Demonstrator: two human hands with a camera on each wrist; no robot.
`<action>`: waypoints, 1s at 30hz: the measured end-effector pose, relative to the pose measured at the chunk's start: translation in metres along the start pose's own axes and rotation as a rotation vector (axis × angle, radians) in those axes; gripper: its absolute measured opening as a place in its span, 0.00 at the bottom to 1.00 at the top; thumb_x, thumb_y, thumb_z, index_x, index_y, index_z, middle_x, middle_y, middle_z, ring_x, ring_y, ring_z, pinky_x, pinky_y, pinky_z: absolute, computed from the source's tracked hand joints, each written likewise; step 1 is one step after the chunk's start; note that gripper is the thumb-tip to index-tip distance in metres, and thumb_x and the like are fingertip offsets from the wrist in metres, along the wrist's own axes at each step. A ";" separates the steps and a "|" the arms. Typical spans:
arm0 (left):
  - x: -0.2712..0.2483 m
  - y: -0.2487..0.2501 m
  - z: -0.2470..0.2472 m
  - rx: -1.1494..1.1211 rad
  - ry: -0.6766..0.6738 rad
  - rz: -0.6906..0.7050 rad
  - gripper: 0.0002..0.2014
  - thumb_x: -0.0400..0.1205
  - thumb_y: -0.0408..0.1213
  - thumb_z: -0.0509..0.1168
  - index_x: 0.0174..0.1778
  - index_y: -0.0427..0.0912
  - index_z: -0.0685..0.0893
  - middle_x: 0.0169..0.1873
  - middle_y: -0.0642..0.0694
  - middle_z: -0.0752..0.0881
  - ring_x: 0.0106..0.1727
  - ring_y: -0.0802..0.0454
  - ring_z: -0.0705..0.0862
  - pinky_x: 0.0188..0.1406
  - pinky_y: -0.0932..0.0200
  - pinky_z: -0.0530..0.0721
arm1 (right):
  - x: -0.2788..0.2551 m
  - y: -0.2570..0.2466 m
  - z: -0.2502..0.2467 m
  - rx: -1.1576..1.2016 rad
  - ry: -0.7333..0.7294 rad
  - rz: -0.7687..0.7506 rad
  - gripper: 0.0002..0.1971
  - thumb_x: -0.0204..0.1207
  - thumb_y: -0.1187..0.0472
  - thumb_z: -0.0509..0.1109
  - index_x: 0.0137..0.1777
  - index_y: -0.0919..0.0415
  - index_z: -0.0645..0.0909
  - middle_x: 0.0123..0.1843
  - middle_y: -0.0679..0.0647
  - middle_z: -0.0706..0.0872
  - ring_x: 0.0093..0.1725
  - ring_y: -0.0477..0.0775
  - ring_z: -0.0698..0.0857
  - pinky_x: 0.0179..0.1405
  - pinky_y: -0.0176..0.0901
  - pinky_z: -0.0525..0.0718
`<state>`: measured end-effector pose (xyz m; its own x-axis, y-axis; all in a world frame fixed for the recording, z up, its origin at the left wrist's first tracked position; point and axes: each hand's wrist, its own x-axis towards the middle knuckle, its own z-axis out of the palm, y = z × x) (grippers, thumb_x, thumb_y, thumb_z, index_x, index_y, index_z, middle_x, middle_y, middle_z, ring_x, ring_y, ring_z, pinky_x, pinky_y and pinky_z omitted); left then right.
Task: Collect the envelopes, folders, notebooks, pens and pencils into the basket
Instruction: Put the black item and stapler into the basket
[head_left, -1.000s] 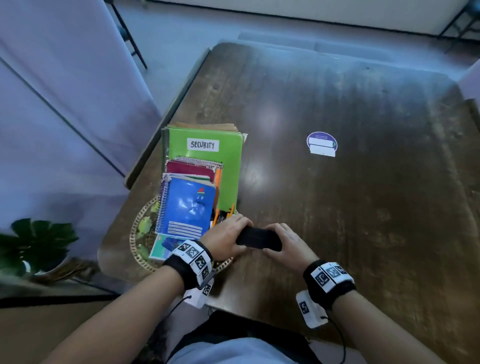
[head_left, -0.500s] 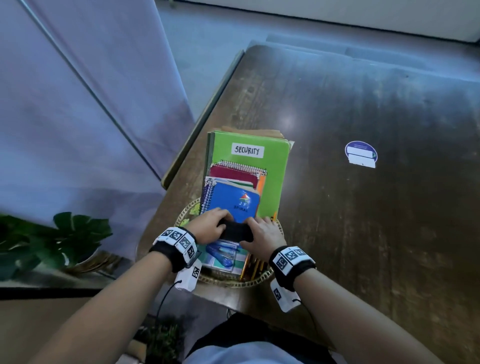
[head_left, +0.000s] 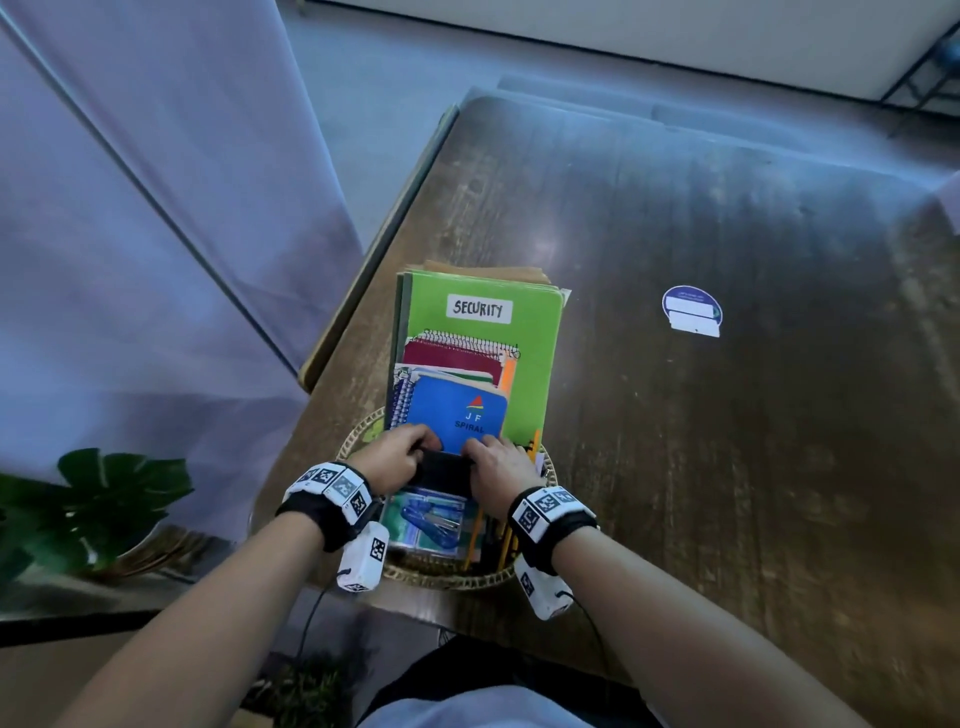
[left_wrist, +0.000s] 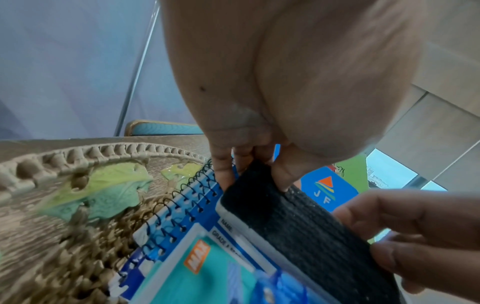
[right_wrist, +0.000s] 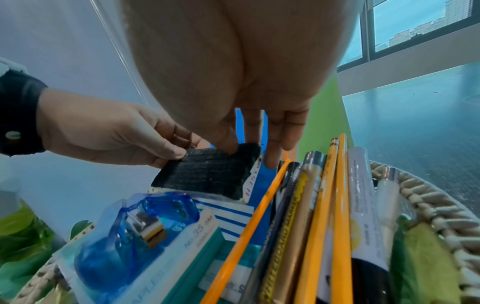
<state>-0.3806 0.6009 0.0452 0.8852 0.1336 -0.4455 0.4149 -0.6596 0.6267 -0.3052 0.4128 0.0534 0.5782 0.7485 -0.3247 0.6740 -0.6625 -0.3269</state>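
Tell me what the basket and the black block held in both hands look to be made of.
basket: woven natural fibre, likely wicker or seagrass; matte tan twisted strands, braided rim.
black block: seemingly a felt eraser; dark fuzzy ribbed face over a pale backing layer, though the core is not visible.

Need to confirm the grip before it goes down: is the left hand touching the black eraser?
Touching. The left wrist view shows the left hand with fingertips pinching the end of the black eraser.
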 end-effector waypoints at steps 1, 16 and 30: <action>0.001 0.001 -0.001 0.000 0.011 0.011 0.15 0.82 0.28 0.57 0.55 0.52 0.82 0.55 0.50 0.85 0.58 0.50 0.83 0.60 0.52 0.83 | 0.001 -0.001 0.000 0.013 0.003 0.003 0.13 0.80 0.63 0.61 0.64 0.57 0.75 0.59 0.60 0.80 0.58 0.66 0.80 0.56 0.57 0.78; -0.014 -0.005 0.015 0.248 0.074 0.066 0.14 0.79 0.29 0.63 0.54 0.53 0.80 0.51 0.53 0.81 0.51 0.49 0.82 0.52 0.50 0.82 | 0.005 -0.002 0.011 0.061 -0.124 0.032 0.16 0.82 0.64 0.60 0.68 0.59 0.78 0.61 0.61 0.78 0.59 0.66 0.78 0.58 0.60 0.81; -0.012 -0.016 0.012 0.386 0.219 0.030 0.10 0.81 0.39 0.67 0.55 0.56 0.89 0.49 0.45 0.82 0.51 0.43 0.81 0.56 0.49 0.82 | 0.008 -0.003 0.017 -0.023 -0.144 0.030 0.21 0.82 0.63 0.59 0.74 0.50 0.77 0.65 0.58 0.78 0.66 0.66 0.74 0.62 0.60 0.74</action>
<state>-0.4001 0.6010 0.0322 0.9368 0.2362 -0.2582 0.3160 -0.8879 0.3342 -0.3106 0.4201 0.0368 0.5275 0.7149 -0.4589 0.6683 -0.6827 -0.2953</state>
